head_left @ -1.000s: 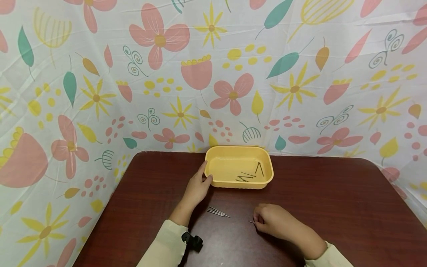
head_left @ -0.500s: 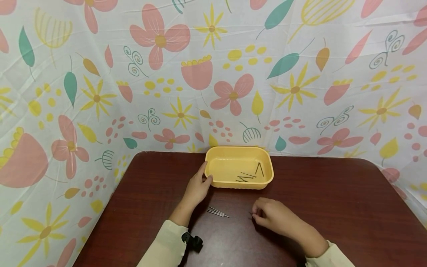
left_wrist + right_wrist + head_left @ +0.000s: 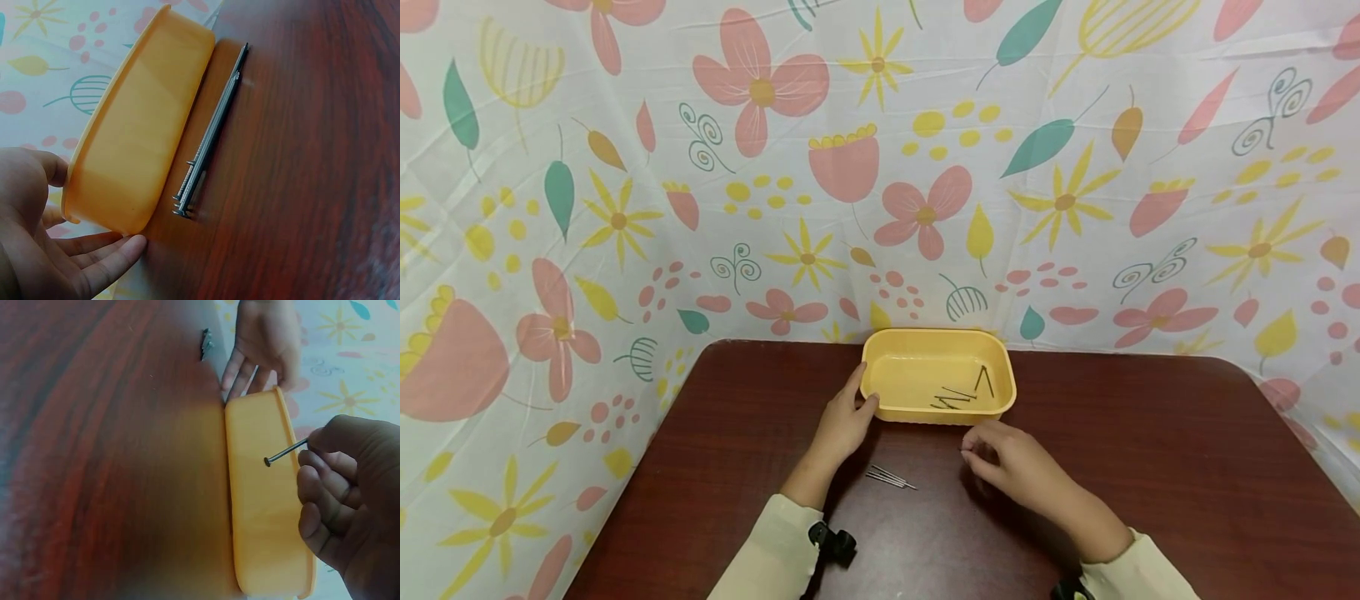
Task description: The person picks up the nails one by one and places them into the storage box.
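Note:
My left hand [image 3: 842, 425] holds the left front corner of a yellow plastic tray [image 3: 898, 377], thumb at its rim and fingers along the end wall. Several dark nails [image 3: 957, 393] lie inside, toward the tray's right side. Just in front of the tray's right half is my right hand [image 3: 1022, 471], pinching one nail [image 3: 286, 452] between thumb and fingers. In the right wrist view its flat head points away from the hand, and the rest is hidden by the fingers. A small bunch of nails [image 3: 890, 477] lies side by side on the table between the hands.
The dark reddish-brown tabletop [image 3: 1150, 433] runs back to a floral cloth [image 3: 1075, 250] hung behind and to the left. The tray stands close to that cloth at the table's far edge. A black wrist strap [image 3: 832, 543] sits on the left sleeve.
My right hand has risen in the head view, carrying its nail closer to the tray's front edge. The left hand, the tray and the bunched nails stay where they were.

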{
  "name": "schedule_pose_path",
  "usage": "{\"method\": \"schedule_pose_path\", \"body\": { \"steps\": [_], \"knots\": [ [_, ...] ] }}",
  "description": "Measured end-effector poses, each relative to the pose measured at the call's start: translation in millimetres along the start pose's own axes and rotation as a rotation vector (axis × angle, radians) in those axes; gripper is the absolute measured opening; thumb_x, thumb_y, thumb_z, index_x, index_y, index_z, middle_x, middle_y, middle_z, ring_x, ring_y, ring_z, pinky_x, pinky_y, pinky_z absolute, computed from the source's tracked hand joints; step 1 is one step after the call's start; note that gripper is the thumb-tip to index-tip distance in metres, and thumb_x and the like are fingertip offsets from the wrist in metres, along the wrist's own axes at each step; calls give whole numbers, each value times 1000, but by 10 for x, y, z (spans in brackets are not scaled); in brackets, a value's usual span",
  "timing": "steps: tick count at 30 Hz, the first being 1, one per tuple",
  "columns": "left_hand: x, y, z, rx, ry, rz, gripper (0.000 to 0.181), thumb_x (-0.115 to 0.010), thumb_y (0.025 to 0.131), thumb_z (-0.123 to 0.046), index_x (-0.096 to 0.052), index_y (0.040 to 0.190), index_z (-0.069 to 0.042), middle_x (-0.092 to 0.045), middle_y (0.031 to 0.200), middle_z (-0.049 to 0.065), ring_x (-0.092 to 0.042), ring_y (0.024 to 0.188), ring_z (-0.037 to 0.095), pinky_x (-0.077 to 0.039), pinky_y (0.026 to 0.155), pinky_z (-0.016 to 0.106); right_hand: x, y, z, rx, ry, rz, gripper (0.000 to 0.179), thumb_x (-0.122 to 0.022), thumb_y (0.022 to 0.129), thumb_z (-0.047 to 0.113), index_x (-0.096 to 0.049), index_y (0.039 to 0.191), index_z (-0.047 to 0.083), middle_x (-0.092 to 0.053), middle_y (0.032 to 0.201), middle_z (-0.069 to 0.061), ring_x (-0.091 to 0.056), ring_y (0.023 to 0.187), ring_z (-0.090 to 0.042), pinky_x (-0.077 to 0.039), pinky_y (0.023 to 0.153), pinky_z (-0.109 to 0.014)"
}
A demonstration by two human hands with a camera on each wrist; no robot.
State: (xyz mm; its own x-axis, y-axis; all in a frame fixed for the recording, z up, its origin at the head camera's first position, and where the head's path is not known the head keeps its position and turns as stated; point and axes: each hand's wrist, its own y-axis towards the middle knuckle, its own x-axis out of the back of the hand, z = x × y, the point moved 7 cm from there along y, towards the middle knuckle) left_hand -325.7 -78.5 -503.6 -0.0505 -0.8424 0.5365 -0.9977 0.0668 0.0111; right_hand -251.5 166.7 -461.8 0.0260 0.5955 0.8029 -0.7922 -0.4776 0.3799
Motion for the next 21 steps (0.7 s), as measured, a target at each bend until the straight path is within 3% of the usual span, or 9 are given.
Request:
{"method": "schedule_pose_path", "body": {
  "steps": [7, 17, 21],
  "knots": [
    [-2, 1, -3, 1, 2, -3, 63, -52, 103, -33, -30, 161, -26, -63, 100, 8, -56, 71, 14, -46, 62, 29, 57, 105, -39, 20, 56, -102, 4, -72, 94, 16, -70, 92, 17, -62, 88, 16, -56, 77, 1, -51, 67, -21],
    [-1, -5, 3, -6, 3, -11, 62, -53, 102, -32, -31, 160, -24, -61, 134, 14, -63, 90, 18, -48, 69, 30, 161, 270, -79, -49, 125, -221, 10, -74, 91, 7, -69, 92, 16, -62, 85, 12, -56, 76, 1, -54, 67, -22],
    [4, -4, 5, -7, 0, -12, 62, -53, 103, -32, -31, 160, -25, -62, 131, 14, -62, 87, 18, -48, 68, 30, 200, 342, -121, -83, 150, -273, 12, -74, 91, 7, -68, 94, 17, -62, 81, 11, -56, 73, 1, -53, 66, -23]
  ]
}}
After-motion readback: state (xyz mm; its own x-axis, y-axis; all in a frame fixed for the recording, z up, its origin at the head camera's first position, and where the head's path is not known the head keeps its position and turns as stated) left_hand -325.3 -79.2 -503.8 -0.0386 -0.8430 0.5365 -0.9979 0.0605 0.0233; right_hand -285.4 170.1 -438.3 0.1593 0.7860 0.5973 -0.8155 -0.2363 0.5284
